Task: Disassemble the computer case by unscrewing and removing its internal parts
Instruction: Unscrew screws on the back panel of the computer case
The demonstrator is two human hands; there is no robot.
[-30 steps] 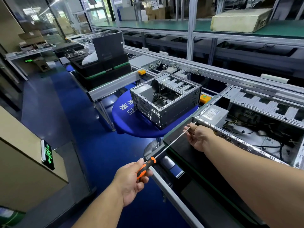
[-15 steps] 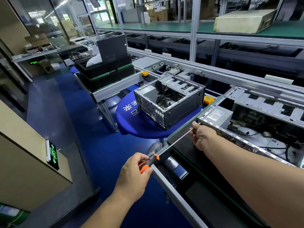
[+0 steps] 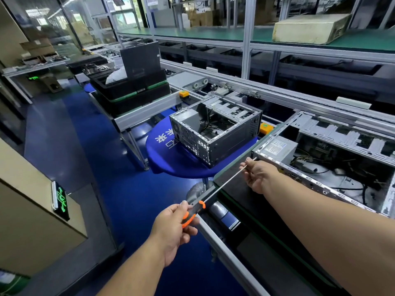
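Grey steel computer case lies open on the bench at my right, power supply and cables not yet removed. My left hand grips the screwdriver handle; my right hand pinches its shaft near the case corner. I count 2 cases, 1 screwdriver; the second case sits on a blue stool.

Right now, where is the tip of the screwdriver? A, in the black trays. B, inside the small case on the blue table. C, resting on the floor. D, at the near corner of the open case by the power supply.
D: the screwdriver runs from the left hand on its orange handle up past the right hand, which steadies the shaft, to the corner of the case beside the power supply.
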